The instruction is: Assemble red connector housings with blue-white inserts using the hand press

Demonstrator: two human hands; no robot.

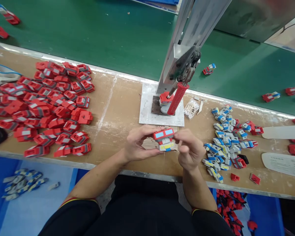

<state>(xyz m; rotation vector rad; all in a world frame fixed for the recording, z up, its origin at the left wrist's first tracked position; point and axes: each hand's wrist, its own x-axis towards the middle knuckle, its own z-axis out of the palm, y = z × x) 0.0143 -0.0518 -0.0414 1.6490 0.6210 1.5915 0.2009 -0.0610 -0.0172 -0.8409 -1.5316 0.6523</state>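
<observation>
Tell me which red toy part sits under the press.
The single red part on the dark plate beside the red press handle; the others lie heaped at left, or are in the hands.

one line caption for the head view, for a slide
Both hands hold a red, blue-windowed plastic toy part before a red-handled press.

The one camera sits on my head, looking forward and steeply down at the desk (118, 108). It hangs close above the desk's near edge, with the press stand (184, 42) straight ahead beyond it.
</observation>
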